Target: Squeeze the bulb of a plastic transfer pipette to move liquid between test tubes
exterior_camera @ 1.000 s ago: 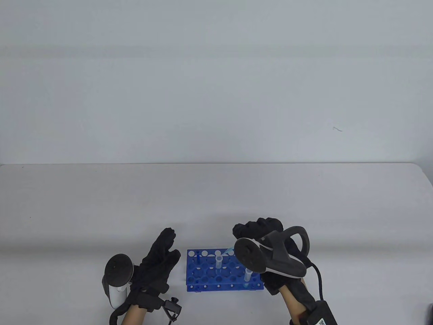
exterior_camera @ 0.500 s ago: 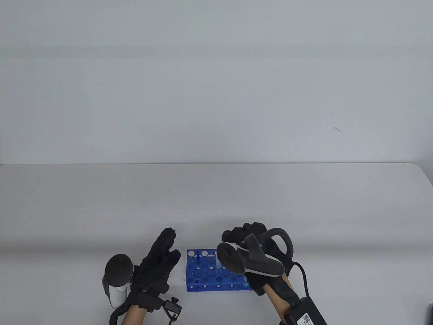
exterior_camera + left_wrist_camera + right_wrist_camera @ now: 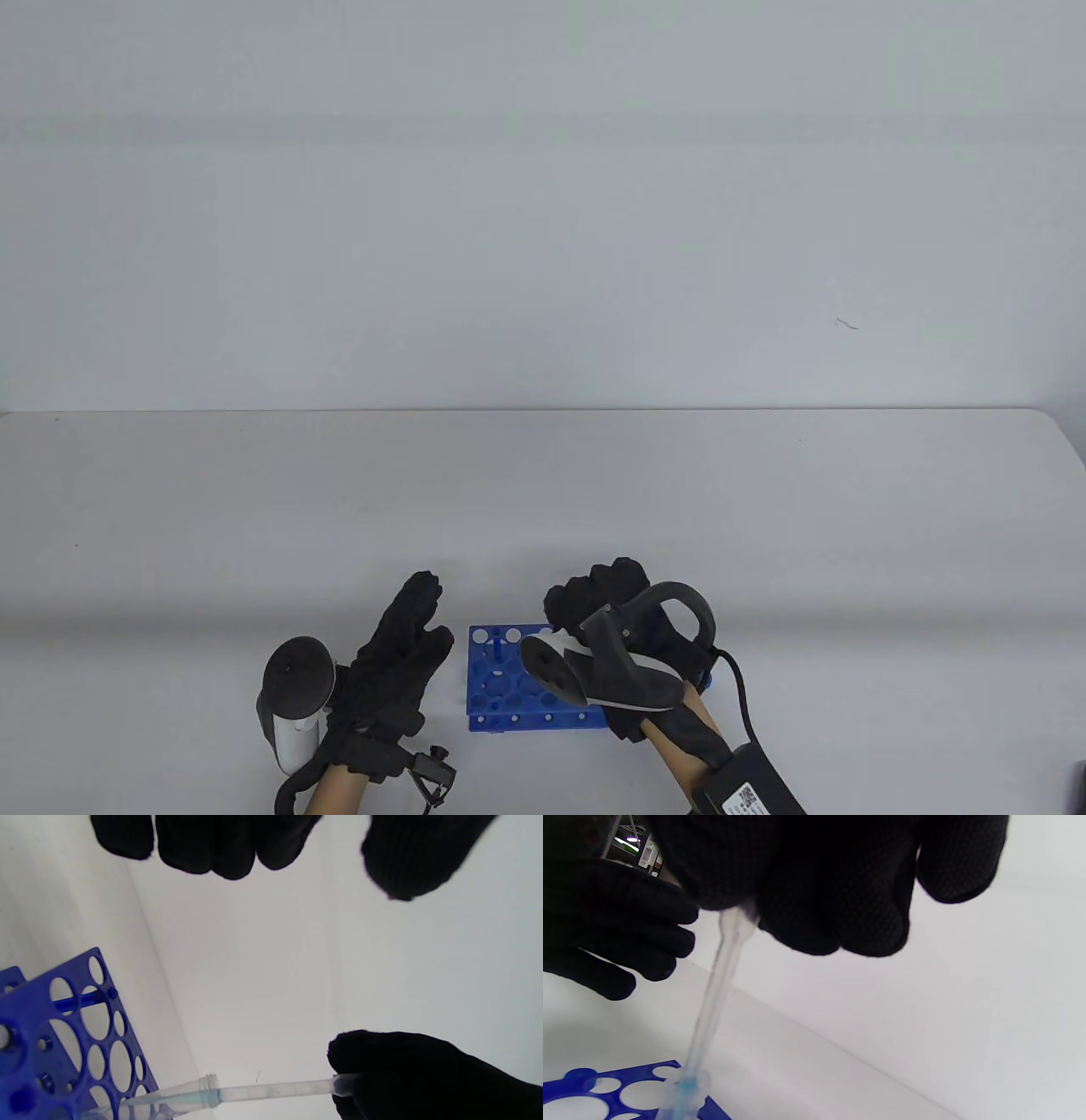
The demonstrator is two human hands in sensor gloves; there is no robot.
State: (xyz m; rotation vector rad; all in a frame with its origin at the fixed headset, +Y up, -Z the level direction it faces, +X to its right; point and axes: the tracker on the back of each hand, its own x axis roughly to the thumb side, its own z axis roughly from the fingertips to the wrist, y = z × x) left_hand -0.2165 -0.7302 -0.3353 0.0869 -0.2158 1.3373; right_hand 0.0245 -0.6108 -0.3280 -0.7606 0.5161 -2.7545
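The table carried all items close to its near edge, about midway along it. A blue rack with round holes stood there, between the two gloved hands. The right hand, with a tracker strapped to its back, was positioned over the right part of the rack and hid that part in the table view. Its fingers were curled around the upper end of a clear plastic pipette, gripping it. The pipette's bulb was hidden inside the glove. The pipette stem ran down from the fingers, and its tip sat inside the mouth of a clear test tube standing in the rack. Blue liquid showed at the tube mouth, around the tip. The left hand rested just left of the rack, fingers straight and relaxed, holding nothing, apart from the rack. A blue rod stood in a hole near the rack's far left corner.
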